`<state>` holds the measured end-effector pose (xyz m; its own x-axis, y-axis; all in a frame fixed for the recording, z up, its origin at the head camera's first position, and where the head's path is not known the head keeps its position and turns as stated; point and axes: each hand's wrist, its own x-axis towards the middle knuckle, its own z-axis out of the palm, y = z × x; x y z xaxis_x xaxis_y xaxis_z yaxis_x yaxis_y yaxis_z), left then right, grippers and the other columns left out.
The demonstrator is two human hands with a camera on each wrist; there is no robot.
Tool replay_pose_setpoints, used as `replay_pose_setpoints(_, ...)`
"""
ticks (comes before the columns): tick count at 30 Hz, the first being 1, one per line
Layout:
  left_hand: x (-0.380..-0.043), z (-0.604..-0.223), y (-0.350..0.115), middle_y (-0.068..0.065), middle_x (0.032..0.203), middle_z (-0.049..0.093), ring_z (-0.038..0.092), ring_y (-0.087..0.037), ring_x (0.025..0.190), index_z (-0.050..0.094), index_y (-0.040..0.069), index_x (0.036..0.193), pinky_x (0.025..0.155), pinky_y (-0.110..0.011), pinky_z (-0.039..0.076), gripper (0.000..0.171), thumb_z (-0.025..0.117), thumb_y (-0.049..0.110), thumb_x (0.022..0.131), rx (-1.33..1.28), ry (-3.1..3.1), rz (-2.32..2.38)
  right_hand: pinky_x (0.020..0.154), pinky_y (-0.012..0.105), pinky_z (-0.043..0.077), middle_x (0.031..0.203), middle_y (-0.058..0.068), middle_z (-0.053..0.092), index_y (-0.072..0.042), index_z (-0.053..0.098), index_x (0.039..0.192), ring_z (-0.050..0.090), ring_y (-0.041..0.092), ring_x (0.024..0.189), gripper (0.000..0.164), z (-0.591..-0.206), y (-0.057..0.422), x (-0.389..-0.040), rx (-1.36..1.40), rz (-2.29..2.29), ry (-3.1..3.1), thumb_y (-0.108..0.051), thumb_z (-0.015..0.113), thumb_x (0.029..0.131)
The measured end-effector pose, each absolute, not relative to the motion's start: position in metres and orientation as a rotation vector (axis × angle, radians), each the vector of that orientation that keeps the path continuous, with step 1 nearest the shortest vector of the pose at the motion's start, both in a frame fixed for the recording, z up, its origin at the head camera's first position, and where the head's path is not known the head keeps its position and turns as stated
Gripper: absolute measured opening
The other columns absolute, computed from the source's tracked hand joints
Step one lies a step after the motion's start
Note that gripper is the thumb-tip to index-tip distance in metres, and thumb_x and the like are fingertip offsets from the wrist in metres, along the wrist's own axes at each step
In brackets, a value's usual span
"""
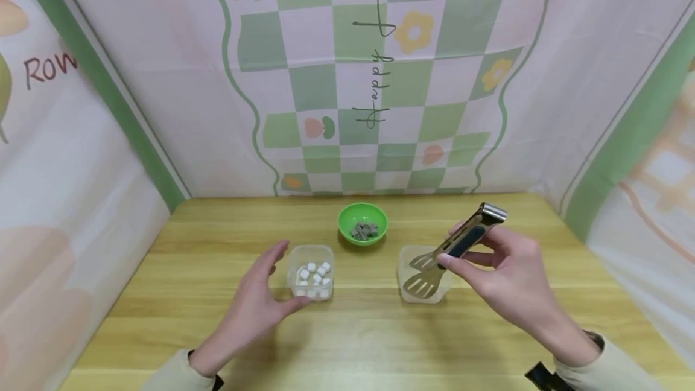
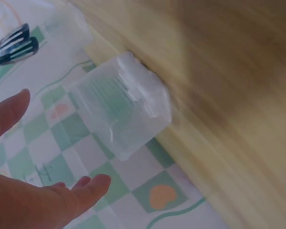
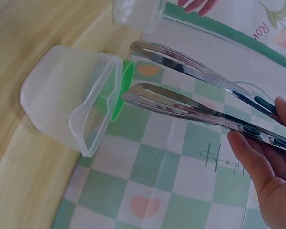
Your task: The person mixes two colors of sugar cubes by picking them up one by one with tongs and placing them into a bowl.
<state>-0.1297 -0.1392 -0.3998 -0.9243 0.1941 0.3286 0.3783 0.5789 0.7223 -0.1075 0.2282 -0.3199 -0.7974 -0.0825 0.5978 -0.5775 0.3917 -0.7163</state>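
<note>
My right hand (image 1: 516, 276) grips metal tongs (image 1: 456, 250) with dark handle pads, their slotted ends spread apart above a clear plastic container (image 1: 408, 285). In the right wrist view nothing lies between the tong ends, and that container looks bare inside. On the left, my left hand (image 1: 259, 294) is spread around a second clear container (image 1: 295, 258) with several small white cubes (image 1: 317, 276) in it. Thumb and fingers are extended; the left wrist view shows them apart from the container walls.
A green bowl (image 1: 362, 213) with several grey-brown cubes (image 1: 365, 232) stands between and behind the two containers. The wooden table (image 1: 358, 343) ends at a patterned cloth (image 1: 358, 83) at the back, with cloth walls on both sides.
</note>
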Motion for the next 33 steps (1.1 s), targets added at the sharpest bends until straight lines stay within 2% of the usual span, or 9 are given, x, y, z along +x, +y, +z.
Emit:
replay_pose_setpoints(5,-0.134,-0.404,-0.146,-0.027,0.151,0.052,0.052,-0.045,0.136,0.040,-0.006,0.155,0.113,-0.054,0.047,0.108,0.100,0.010,0.067,-0.439,-2.620,-1.447,0.070,0.032,0.065,0.101,0.010,0.076,0.002,0.072,0.108,0.078,0.014,0.088,0.045,-0.322,0.223,-0.112,0.570,1.415,-2.172,0.023,0.086,0.070)
replay_pose_setpoints(13,-0.140,-0.409,-0.151,-0.026,0.161,0.041,0.045,-0.045,0.144,0.033,-0.004,0.160,0.121,-0.054,0.034,0.114,0.099,0.008,0.069,-0.398,-2.660,-1.746,0.070,0.031,0.065,0.099,0.015,0.075,0.004,0.071,0.106,0.077,0.014,0.086,0.041,-0.322,0.214,-0.120,0.591,1.406,-2.175,0.020,0.087,0.071)
replay_pose_setpoints(22,-0.149,-0.417,-0.161,-0.027,0.165,0.032,0.038,-0.048,0.147,0.029,-0.007,0.161,0.122,-0.053,0.032,0.115,0.097,0.003,0.069,-0.334,-2.692,-1.791,0.072,0.034,0.065,0.100,0.012,0.074,0.002,0.071,0.105,0.077,0.016,0.087,0.040,-0.322,0.201,-0.131,0.633,1.475,-2.151,0.019,0.087,0.073)
replay_pose_setpoints(27,-0.162,-0.425,-0.165,-0.028,0.164,0.033,0.036,-0.047,0.149,0.025,-0.006,0.162,0.123,-0.053,0.029,0.117,0.096,0.002,0.069,-0.382,-2.730,-1.826,0.073,0.034,0.066,0.101,0.013,0.074,0.003,0.071,0.105,0.076,0.016,0.090,0.038,-0.321,0.194,-0.138,0.643,1.500,-2.142,0.018,0.086,0.074)
replay_pose_setpoints(33,-0.177,-0.438,-0.167,-0.030,0.166,0.027,0.028,-0.046,0.153,0.016,-0.008,0.163,0.126,-0.054,0.023,0.119,0.093,0.000,0.073,-0.514,-2.741,-1.924,0.074,0.034,0.066,0.101,0.013,0.074,0.004,0.071,0.104,0.075,0.016,0.090,0.036,-0.320,0.189,-0.143,0.634,1.522,-2.134,0.017,0.086,0.075)
